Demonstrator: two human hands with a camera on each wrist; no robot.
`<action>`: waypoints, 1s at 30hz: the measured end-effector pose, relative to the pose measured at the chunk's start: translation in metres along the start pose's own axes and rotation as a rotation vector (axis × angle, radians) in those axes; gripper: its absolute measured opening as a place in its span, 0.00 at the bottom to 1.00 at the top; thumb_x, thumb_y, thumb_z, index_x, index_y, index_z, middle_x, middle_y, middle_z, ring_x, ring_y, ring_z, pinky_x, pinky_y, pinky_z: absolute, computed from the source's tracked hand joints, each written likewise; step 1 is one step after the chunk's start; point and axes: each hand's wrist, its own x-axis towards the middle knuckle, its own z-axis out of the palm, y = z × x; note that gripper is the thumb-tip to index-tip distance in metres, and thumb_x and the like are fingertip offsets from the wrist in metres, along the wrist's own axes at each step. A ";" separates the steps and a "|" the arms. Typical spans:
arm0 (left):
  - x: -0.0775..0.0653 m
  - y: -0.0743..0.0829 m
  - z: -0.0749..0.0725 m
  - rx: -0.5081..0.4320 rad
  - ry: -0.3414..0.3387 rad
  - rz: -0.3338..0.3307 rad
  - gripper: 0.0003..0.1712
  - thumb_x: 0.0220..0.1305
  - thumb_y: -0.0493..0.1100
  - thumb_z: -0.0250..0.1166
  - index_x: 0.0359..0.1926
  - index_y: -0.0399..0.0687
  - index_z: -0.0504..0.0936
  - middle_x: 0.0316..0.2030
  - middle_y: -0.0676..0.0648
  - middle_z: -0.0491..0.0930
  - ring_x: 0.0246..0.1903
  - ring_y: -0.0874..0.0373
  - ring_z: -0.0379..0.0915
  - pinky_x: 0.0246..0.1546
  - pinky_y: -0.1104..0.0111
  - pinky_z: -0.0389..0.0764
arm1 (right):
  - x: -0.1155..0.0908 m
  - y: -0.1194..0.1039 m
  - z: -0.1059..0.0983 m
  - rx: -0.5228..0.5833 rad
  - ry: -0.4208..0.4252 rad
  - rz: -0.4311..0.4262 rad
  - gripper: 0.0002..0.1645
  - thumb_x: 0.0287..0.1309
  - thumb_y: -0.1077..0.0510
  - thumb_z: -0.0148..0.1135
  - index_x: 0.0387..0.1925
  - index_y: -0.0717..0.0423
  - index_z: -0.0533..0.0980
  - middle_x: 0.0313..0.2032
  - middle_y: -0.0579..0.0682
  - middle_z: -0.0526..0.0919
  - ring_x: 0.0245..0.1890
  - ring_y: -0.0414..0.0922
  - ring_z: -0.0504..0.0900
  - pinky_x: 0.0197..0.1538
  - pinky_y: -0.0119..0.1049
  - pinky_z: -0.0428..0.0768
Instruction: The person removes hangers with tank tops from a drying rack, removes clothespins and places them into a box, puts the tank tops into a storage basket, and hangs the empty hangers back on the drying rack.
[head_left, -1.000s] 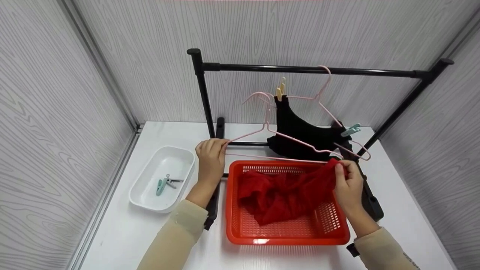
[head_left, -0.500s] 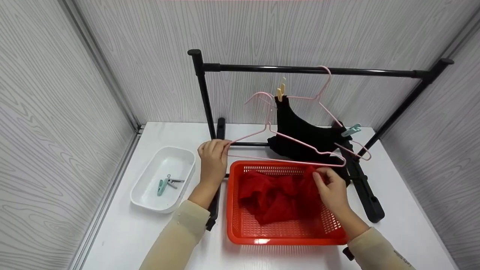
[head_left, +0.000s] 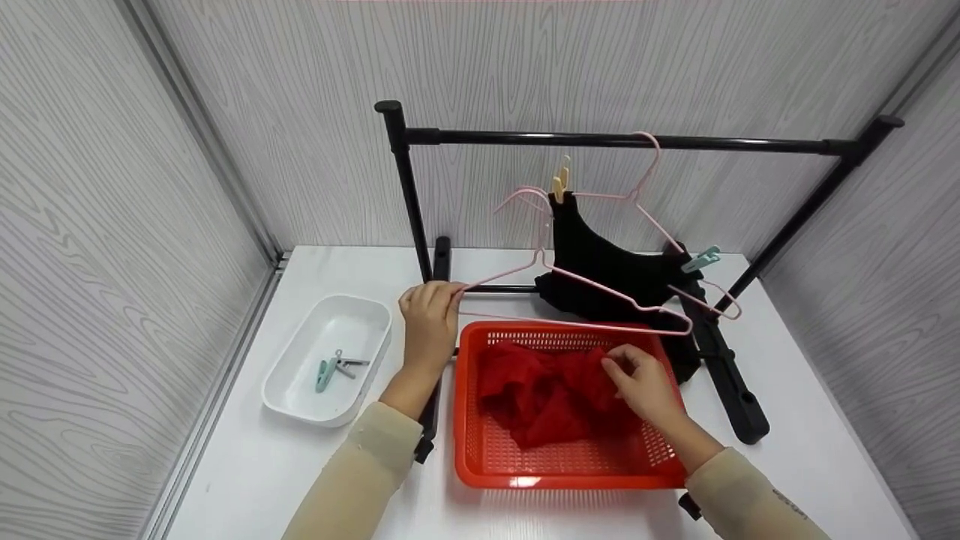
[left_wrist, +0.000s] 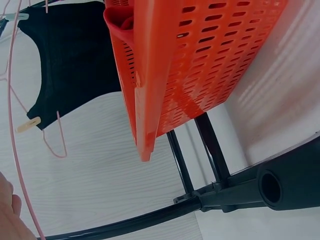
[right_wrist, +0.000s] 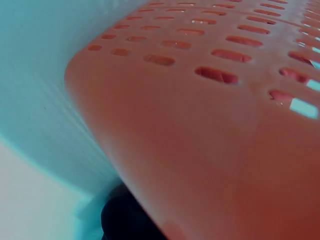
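Note:
My left hand (head_left: 431, 322) grips the left corner of a pink wire hanger (head_left: 577, 323), held over the back of a red plastic basket (head_left: 570, 481). In the basket lies a crumpled red cloth garment (head_left: 544, 397). At its right side my right hand (head_left: 643, 382) pinches the fabric between thumb and fingers. The left wrist view has part of the left hand (left_wrist: 11, 215) at its edge, beside the hanger wire (left_wrist: 17, 155). Only the basket's outer wall (right_wrist: 190, 150) fills the right wrist view, with the right hand out of sight.
A black rack (head_left: 525, 138) stands behind the basket. From its bar hangs another pink hanger (head_left: 651, 161) bearing a black garment (head_left: 607, 262), fixed by a yellow clothespin (head_left: 558, 189) and a teal one (head_left: 702, 259). At left, a white tray (head_left: 289, 360) contains teal and grey clothespins (head_left: 328, 373).
My right hand has come left and down into the basket, bringing the pinched fabric away from the hanger's right end. The hanger and left hand have shifted slightly right.

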 end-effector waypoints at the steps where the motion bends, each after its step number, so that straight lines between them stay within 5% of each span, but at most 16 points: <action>1: 0.000 0.000 0.000 0.001 -0.003 -0.002 0.04 0.66 0.37 0.67 0.41 0.45 0.85 0.36 0.47 0.81 0.42 0.47 0.77 0.51 0.51 0.66 | 0.000 0.000 0.001 0.000 -0.021 0.003 0.05 0.66 0.60 0.64 0.40 0.59 0.80 0.34 0.52 0.82 0.15 0.43 0.77 0.22 0.33 0.79; 15: 0.001 0.003 0.002 0.005 -0.036 0.005 0.04 0.66 0.37 0.66 0.41 0.46 0.85 0.36 0.48 0.82 0.42 0.49 0.77 0.52 0.52 0.66 | -0.002 -0.002 0.015 -0.064 -0.258 0.070 0.05 0.67 0.57 0.64 0.41 0.55 0.80 0.36 0.50 0.81 0.22 0.43 0.80 0.28 0.35 0.82; 22: -0.002 0.005 0.003 -0.004 -0.038 0.007 0.04 0.68 0.39 0.65 0.41 0.45 0.85 0.36 0.48 0.82 0.42 0.49 0.77 0.51 0.51 0.66 | -0.008 0.001 0.024 -0.050 -0.354 0.054 0.04 0.66 0.59 0.64 0.40 0.56 0.79 0.36 0.50 0.81 0.27 0.47 0.82 0.33 0.45 0.85; 30: -0.004 0.007 0.005 0.000 -0.052 0.001 0.04 0.67 0.38 0.66 0.41 0.46 0.85 0.36 0.47 0.82 0.42 0.48 0.77 0.52 0.52 0.66 | -0.012 0.004 0.033 -0.155 -0.445 -0.017 0.11 0.67 0.50 0.64 0.40 0.53 0.79 0.30 0.45 0.79 0.26 0.41 0.78 0.31 0.36 0.79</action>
